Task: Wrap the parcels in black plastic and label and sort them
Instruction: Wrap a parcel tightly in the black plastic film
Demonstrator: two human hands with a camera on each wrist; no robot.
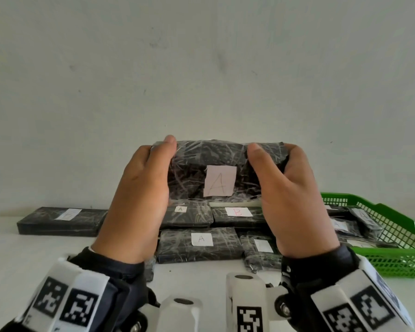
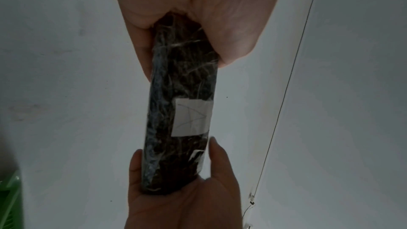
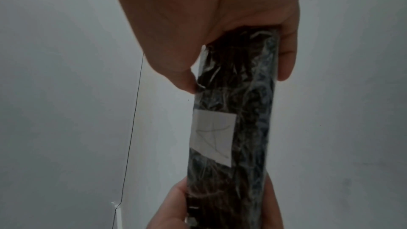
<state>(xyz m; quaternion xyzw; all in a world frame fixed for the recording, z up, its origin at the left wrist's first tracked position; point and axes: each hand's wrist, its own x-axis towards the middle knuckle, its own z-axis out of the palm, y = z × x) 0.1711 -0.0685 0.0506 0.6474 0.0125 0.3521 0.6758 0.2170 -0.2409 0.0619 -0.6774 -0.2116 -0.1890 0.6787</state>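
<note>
A parcel (image 1: 201, 161) wrapped in black plastic under clear film is held up above the table, its white label (image 1: 219, 180) marked "A" facing me. My left hand (image 1: 151, 164) grips its left end, thumb on the front. The right end sits in my right hand (image 1: 273, 164), gripped the same way. In the left wrist view the left hand (image 2: 187, 15) clasps one end of the parcel (image 2: 182, 84) and the right hand (image 2: 182, 203) the other. In the right wrist view the right hand (image 3: 209, 15) holds the parcel (image 3: 242, 93) by its end, label (image 3: 212, 135) showing.
Several wrapped parcels lie on the white table (image 1: 58, 259) below, labelled "A" (image 1: 197, 243) and "B" (image 1: 237, 214). A long one (image 1: 60, 220) lies at the left. A green basket (image 1: 393, 259) at the right holds more parcels. A pale wall stands close behind.
</note>
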